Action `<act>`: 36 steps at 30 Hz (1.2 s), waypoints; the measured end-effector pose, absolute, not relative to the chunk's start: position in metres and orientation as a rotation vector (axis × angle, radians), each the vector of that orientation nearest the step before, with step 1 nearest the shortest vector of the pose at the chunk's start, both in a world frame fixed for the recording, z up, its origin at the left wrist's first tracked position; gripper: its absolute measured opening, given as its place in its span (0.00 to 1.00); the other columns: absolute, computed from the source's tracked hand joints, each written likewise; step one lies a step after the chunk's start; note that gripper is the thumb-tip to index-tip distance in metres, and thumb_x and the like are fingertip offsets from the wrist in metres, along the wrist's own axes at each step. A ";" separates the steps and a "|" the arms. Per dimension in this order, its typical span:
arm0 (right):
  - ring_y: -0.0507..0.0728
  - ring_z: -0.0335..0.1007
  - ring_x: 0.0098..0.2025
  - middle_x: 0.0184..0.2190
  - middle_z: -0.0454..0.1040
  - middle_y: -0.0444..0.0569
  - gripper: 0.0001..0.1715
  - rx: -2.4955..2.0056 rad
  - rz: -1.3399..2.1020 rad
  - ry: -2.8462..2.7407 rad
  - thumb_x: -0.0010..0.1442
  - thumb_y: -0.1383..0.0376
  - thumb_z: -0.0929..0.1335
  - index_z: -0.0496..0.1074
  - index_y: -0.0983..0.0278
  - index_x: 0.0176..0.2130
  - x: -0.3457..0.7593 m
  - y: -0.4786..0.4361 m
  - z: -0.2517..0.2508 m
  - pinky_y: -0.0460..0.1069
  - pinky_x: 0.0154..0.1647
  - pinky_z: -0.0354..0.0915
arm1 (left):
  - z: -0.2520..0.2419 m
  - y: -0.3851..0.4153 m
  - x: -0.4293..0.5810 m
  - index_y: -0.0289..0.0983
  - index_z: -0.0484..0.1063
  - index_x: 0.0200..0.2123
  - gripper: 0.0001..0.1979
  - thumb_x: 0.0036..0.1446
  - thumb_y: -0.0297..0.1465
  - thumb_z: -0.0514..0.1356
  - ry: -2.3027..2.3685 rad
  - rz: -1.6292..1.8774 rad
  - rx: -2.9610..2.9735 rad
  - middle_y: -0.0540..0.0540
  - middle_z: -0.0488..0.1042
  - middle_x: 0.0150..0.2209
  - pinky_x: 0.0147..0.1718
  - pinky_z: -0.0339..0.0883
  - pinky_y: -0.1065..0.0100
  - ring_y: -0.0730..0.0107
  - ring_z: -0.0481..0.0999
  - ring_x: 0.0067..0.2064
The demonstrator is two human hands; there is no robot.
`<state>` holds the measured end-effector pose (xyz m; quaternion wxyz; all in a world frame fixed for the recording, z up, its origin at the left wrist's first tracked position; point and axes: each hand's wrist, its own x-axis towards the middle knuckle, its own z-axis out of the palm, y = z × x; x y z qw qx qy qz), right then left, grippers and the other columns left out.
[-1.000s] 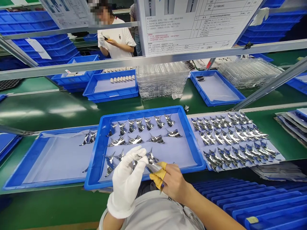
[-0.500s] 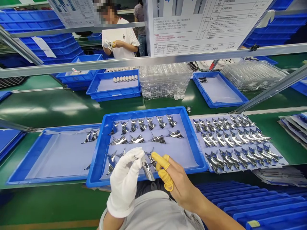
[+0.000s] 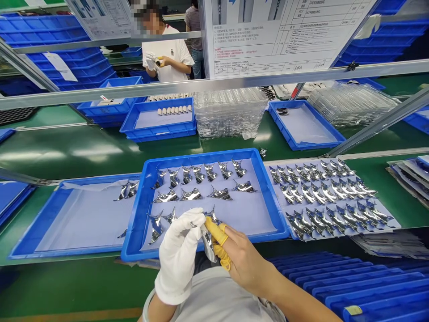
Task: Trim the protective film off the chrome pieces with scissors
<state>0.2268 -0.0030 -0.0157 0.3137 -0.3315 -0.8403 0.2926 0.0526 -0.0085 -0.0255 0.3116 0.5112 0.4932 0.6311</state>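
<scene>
In a white glove, my left hand (image 3: 179,252) pinches the upper end of a small curved chrome-like part (image 3: 208,248), which hangs tilted over the near edge of the blue tray (image 3: 134,223). My right hand (image 3: 236,250), with yellow finger cots, has its fingers bent against the right side of the same part, partly hiding it. Behind the hands, several similar mirror-bright pieces (image 3: 191,194) lie in rows on the tray's white liner.
More shiny parts (image 3: 321,194) lie in rows on a white sheet at right. A second blue tray (image 3: 83,214) stands at left. Across the green bench are stacked clear plastic trays (image 3: 231,112) and a metal rail (image 3: 214,85). A co-worker (image 3: 169,53) handles something behind it.
My right hand has moved left, from just beside the part to touching it. My left hand has shifted slightly right and still holds the part. The trays look the same.
</scene>
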 end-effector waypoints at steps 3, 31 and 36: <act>0.64 0.74 0.39 0.40 0.75 0.56 0.50 -0.910 0.642 -2.235 0.52 0.79 0.59 0.49 0.67 0.72 0.224 -0.003 -0.018 0.54 0.37 0.75 | -0.026 -0.009 0.053 0.42 0.80 0.43 0.08 0.61 0.29 0.65 1.305 1.662 1.329 0.45 0.83 0.42 0.50 0.77 0.60 0.60 0.82 0.49; 0.58 0.71 0.32 0.32 0.75 0.53 0.15 -0.853 0.590 -1.932 0.75 0.62 0.61 0.71 0.67 0.52 0.215 0.007 -0.030 0.51 0.30 0.71 | -0.017 -0.006 0.058 0.40 0.80 0.43 0.12 0.57 0.37 0.68 1.412 1.533 0.858 0.44 0.83 0.42 0.44 0.76 0.67 0.64 0.81 0.43; 0.56 0.70 0.27 0.26 0.75 0.50 0.17 -0.788 0.535 -1.923 0.75 0.59 0.62 0.73 0.65 0.39 0.208 0.006 -0.039 0.49 0.25 0.67 | -0.006 -0.001 0.065 0.39 0.79 0.42 0.15 0.53 0.39 0.71 1.464 1.540 0.701 0.46 0.82 0.38 0.38 0.74 0.71 0.70 0.79 0.37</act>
